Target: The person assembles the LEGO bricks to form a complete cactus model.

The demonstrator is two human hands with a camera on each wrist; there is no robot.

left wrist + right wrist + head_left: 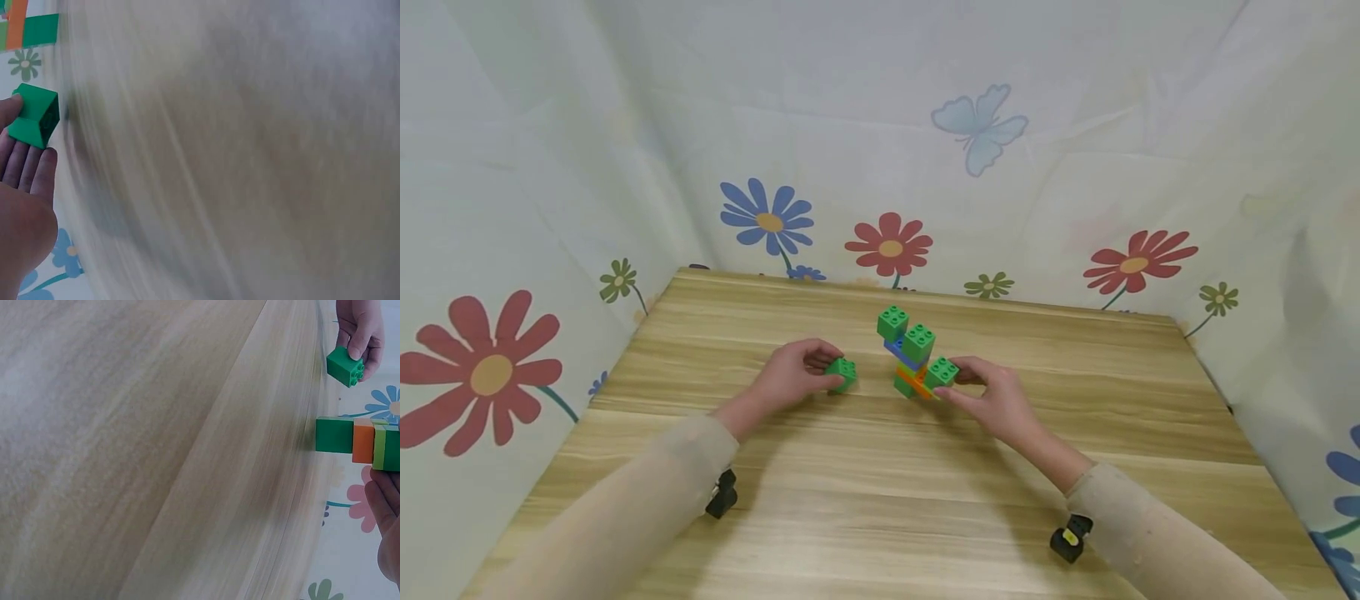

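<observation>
My left hand (788,377) pinches a green four-stud toy brick (842,375) between thumb and fingers, a little above or at the tabletop. To its right stands a stack of toy bricks, with a green brick (334,434) at the bottom, an orange one (362,442) over it and a blue brick (910,356) higher up. Two green bricks (919,342) sit on top. With thumb and fingers my right hand (1000,400) grips another green brick (942,372) at the stack's right side, above a lime piece (379,447). The left wrist view shows only part of the stack.
The bricks are over a wood-grain table (865,500). A white curtain (850,100) printed with flowers and a butterfly hangs around its back and sides. Small black wrist devices (722,494) are strapped at both sleeves.
</observation>
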